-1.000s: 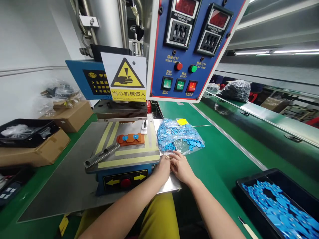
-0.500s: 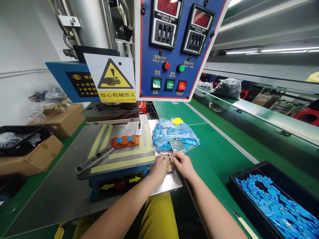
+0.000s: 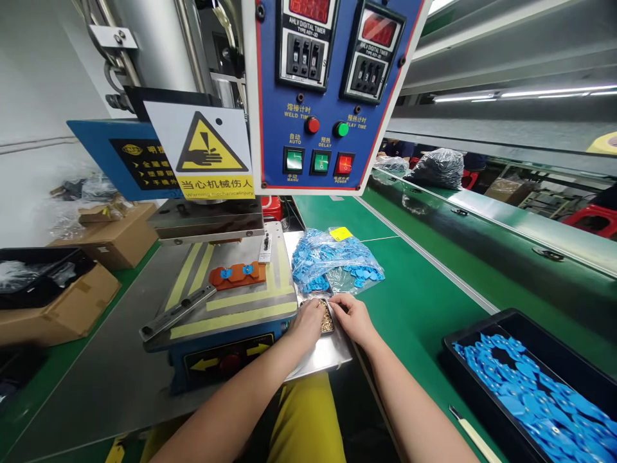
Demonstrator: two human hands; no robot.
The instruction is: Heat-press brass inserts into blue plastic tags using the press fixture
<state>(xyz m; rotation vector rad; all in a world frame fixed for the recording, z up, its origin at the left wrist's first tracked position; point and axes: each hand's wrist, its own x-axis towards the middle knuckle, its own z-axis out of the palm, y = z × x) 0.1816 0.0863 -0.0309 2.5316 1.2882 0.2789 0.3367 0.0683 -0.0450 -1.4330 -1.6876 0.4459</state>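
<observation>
My left hand (image 3: pixel 307 321) reaches over a small dark box of tiny gold-coloured metal pieces (image 3: pixel 327 319), its fingertips bent down at the pieces. At the box's right rim my right hand (image 3: pixel 355 320) has its thumb and fingers drawn together. What either hand pinches is too small to make out. Just beyond lies a clear plastic bag of blue flat parts (image 3: pixel 332 257) with a yellow label. On the machine's bed to the left, an orange-brown fixture (image 3: pixel 238 275) carries two blue pieces.
The press head (image 3: pixel 207 218) hangs above the bed. A metal bar (image 3: pixel 178 313) lies by the fixture. A black tray (image 3: pixel 450 341) of blue parts stands at the right, with a pale-handled tool (image 3: pixel 475 437) beside it. Cardboard boxes (image 3: pixel 80 296) are at left.
The camera view has shifted slightly, so the machine appears a little further left. Both hands remain at the small box, with only slight finger movement.
</observation>
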